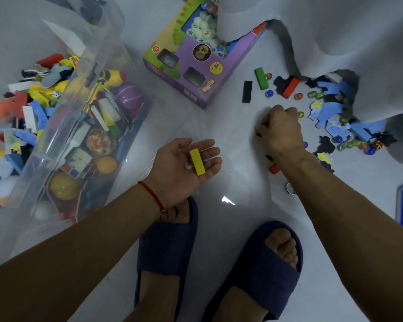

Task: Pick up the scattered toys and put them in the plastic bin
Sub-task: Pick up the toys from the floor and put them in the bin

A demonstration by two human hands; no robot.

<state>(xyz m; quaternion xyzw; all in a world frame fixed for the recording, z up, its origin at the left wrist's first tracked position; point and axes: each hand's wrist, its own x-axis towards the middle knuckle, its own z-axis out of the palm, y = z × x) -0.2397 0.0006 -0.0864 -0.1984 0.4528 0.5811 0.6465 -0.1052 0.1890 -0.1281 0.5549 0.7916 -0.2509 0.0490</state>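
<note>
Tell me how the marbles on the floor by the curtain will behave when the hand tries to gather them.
The marbles are small, round and glossy, so they will likely roll away at a nudge on the smooth floor. They look slippery to pinch, so scooping several may work better. Some sit among the flat foam pieces, which may stop them rolling.

Home floor, pale tiles [219,228], hanging curtain [335,31], scattered toys [330,110], house slippers [261,263]

Pale floor [230,228] carries bin [84,126], purple box [196,66], scattered toys [330,108].
</note>
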